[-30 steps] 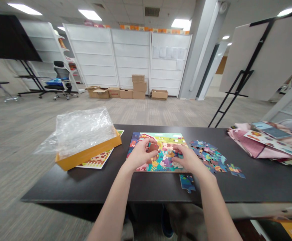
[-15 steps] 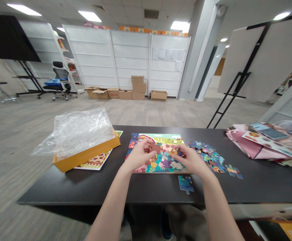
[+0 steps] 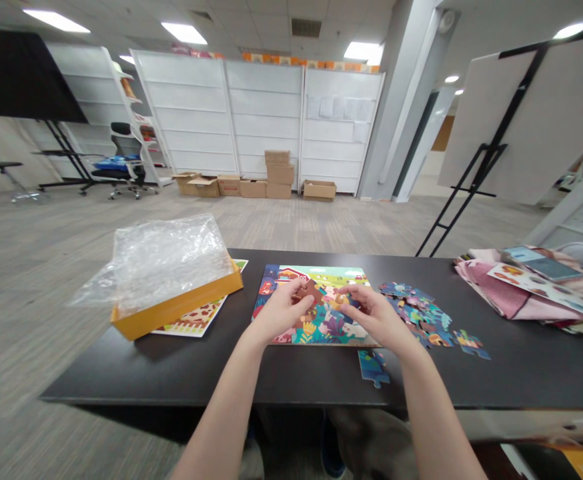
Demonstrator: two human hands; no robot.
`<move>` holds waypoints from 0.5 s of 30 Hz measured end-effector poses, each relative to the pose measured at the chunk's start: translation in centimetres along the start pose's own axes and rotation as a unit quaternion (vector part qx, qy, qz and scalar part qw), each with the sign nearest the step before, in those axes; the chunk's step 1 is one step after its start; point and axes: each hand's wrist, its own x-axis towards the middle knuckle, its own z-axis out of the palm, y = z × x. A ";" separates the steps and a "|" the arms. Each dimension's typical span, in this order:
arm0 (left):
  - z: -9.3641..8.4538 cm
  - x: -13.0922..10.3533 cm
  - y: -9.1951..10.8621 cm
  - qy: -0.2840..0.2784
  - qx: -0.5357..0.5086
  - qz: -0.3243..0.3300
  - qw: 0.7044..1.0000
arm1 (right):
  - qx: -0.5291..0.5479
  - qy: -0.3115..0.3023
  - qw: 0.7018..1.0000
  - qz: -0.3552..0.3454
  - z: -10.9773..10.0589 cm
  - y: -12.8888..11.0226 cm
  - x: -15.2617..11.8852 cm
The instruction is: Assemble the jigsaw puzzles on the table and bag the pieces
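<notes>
My left hand [image 3: 285, 310] pinches a brown puzzle piece [image 3: 313, 291] between thumb and fingers. Across a small gap, my right hand [image 3: 370, 311] is closed on a colourful puzzle piece [image 3: 340, 299] with orange and cream on it, partly hidden by the fingers. Both hands are over the bright farm-and-animals picture board [image 3: 354, 274], whose middle they partly cover. A loose blue puzzle piece [image 3: 373, 369] lies in front of the board, near my right wrist. To the right is a heap of mostly blue puzzle pieces [image 3: 416, 310].
A yellow box [image 3: 176, 312] with clear plastic wrap [image 3: 166, 260] rests tilted on a picture sheet [image 3: 204, 319] at the left of the black table [image 3: 171, 380]. Folded pink cloths [image 3: 486, 287] lie at the right, with a phone [image 3: 546, 264] and a printed sheet on top.
The brown piece has been turned a little in my left hand. My right hand has brought its piece slightly leftward, closer to the brown one. The view has shifted slightly.
</notes>
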 end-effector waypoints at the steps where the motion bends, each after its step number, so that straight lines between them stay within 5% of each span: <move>1: 0.0 0.0 -0.1 0.000 -0.013 -0.006 1.000 | 0.001 0.001 1.000 0.003 0.0 0.0 0.0; 15: 0.1 -0.4 0.6 0.014 -0.034 -0.011 0.999 | 0.019 -0.001 1.000 0.010 0.8 0.4 0.3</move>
